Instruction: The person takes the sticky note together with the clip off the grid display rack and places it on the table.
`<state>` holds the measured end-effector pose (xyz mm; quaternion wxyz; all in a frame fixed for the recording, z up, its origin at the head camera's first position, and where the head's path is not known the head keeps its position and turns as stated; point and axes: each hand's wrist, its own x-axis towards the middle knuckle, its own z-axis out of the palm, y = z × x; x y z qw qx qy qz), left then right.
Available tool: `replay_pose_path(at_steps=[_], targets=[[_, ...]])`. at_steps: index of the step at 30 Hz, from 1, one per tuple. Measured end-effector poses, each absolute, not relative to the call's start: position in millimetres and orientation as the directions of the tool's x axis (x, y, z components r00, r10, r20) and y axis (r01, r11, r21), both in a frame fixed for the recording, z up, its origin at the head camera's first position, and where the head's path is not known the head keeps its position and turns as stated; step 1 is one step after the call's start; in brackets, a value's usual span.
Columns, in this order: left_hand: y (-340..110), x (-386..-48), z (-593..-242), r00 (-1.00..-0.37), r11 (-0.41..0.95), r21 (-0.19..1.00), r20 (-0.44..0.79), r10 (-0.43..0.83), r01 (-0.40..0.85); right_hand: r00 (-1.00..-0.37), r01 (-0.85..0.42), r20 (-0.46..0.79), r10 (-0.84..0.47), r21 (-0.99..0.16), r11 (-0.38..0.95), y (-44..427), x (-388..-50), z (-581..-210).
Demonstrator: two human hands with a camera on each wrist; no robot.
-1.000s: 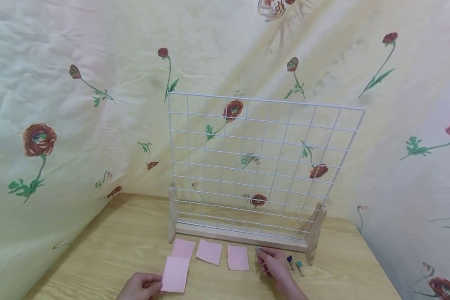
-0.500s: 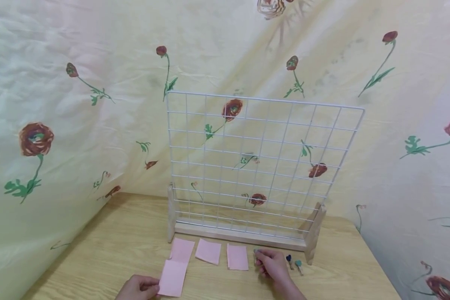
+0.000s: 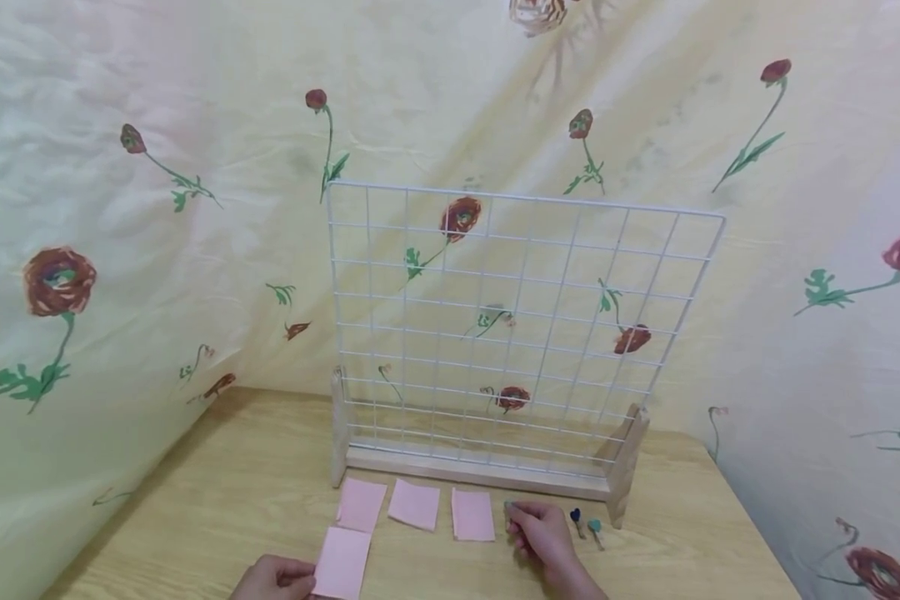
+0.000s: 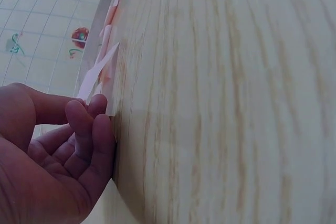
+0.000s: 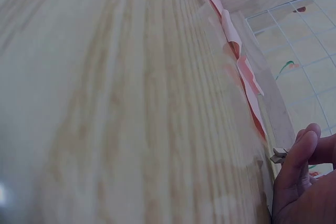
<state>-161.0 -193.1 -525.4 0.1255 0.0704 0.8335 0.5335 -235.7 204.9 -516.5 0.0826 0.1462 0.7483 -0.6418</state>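
Observation:
At the front of the table my left hand (image 3: 276, 577) pinches the left edge of a pink paper square (image 3: 343, 560). In the left wrist view this paper (image 4: 97, 73) tilts up from the fingertips. Just behind it lies another pink square (image 3: 362, 503), with a third (image 3: 414, 503) and a further one (image 3: 472, 515) in a row to the right. My right hand (image 3: 543, 535) pinches a small clip (image 3: 508, 507) with a pale teal top; its ends (image 5: 278, 155) show past the fingertips in the right wrist view. Most of the clip is hidden by the fingers.
Right of my right hand lie a clip with a dark blue heart (image 3: 576, 518) and one with a teal heart (image 3: 596, 528). Behind the papers stands a white wire grid (image 3: 510, 321) in a wooden stand (image 3: 480, 472). A flower-printed cloth (image 3: 217, 67) surrounds the table.
My left hand has drawn the front paper square slightly toward me and left, so it overlaps the one behind less. The right hand keeps its grip on the clip, nearly still.

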Motion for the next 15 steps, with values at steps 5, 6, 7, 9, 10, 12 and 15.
replay_pose_path(at_steps=[5, 6, 7, 9, 10, 12, 15], targets=[[-191.9, -160.1, -526.3, -0.961, 0.379, 0.924, -0.152, 0.233, -0.054, -0.948, 0.31, -0.295, 0.117, -0.941, 0.138, 203.9, -235.6, -517.1], [-191.6, -160.1, -526.4, -0.961, 0.375, 0.925, -0.155, 0.23, -0.059, -0.948, 0.309, -0.294, 0.119, -0.941, 0.138, 203.8, -235.7, -517.4], [-191.4, -160.1, -526.6, -0.961, 0.372, 0.926, -0.162, 0.226, -0.068, -0.948, 0.309, -0.293, 0.122, -0.941, 0.14, 203.9, -235.7, -517.6], [-191.3, -160.3, -526.5, -0.96, 0.376, 0.924, -0.169, 0.225, -0.074, -0.95, 0.304, -0.288, 0.123, -0.942, 0.14, 203.5, -234.9, -517.6], [-191.3, -160.4, -526.4, -0.959, 0.383, 0.92, -0.173, 0.225, -0.076, -0.949, 0.304, -0.288, 0.126, -0.943, 0.138, 203.3, -234.2, -517.3], [-191.7, -160.4, -526.2, -0.956, 0.392, 0.916, -0.181, 0.23, -0.079, -0.95, 0.3, -0.283, 0.13, -0.945, 0.134, 202.5, -232.9, -516.5], [-191.7, -160.0, -525.8, -0.953, 0.407, 0.908, -0.201, 0.225, -0.096, -0.951, 0.295, -0.278, 0.134, -0.946, 0.132, 201.2, -231.0, -516.4]])
